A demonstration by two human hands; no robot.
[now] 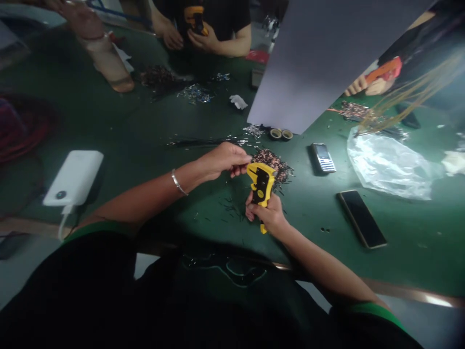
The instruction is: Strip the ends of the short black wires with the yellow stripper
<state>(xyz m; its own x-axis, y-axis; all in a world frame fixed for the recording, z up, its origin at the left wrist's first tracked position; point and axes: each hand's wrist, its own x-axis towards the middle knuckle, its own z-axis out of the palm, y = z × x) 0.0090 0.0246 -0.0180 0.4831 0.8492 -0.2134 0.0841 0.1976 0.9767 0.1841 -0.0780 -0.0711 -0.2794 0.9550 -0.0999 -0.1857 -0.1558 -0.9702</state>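
Observation:
My right hand (268,213) is wrapped around the handles of a yellow and black wire stripper (262,186), its head pointing away from me. Just left of the tool's jaws, my left hand (230,159) is closed in a pinch; whatever sits between its fingertips is too small to make out. Behind the stripper lies a pile of short dark wire pieces with coppery ends (272,164). Long thin black wires (203,142) stretch across the table beyond my left hand. Dark scraps (228,206) are scattered below the left wrist.
On the green table (138,121) lie a white power bank (74,177), a keypad phone (323,157), a smartphone (362,219), two tape rolls (281,134) and a plastic bag (390,167). A grey panel (308,63) hangs beyond. Co-workers' hands hold an orange stripper (195,19) and a red-orange tool (384,71).

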